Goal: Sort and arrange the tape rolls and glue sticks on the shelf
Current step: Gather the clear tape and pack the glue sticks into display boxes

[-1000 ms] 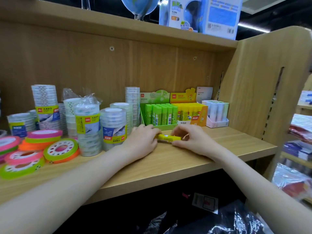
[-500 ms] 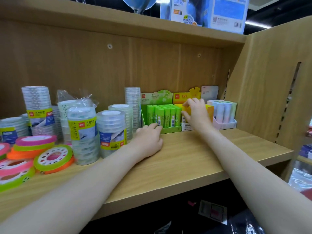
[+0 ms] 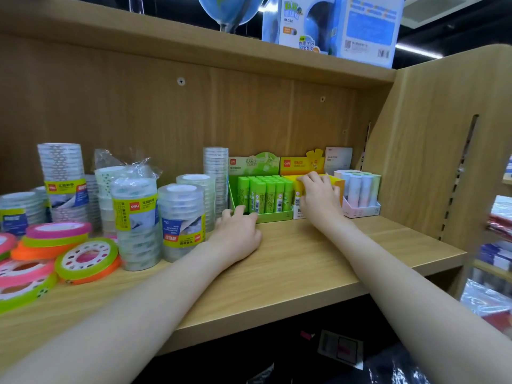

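Green glue sticks (image 3: pixel 263 195) stand upright in a green display box (image 3: pixel 273 217) at the back of the wooden shelf (image 3: pixel 304 261). Right of it is a yellow box (image 3: pixel 340 187) of yellow glue sticks. My right hand (image 3: pixel 318 199) lies over that box, fingers curled across the stick tops and thumb against a yellow glue stick (image 3: pixel 297 193) at its left edge. My left hand (image 3: pixel 238 230) rests on the shelf, loosely curled, holding nothing, fingertips at the green box's front. Wrapped stacks of clear tape rolls (image 3: pixel 137 217) stand on the left, and flat coloured tape rolls (image 3: pixel 86 257) lie nearer the edge.
A pink box of pastel sticks (image 3: pixel 360 191) stands right of the yellow box, close to the shelf's side panel (image 3: pixel 443 162). An upper shelf (image 3: pixel 194 42) hangs overhead with a globe box (image 3: pixel 332 26). Bare shelf board lies in front of the boxes.
My right hand lifted the yellow glue stick off the shelf front and carried it back to the yellow box, where it stays. The left hand shifted slightly toward the green box.
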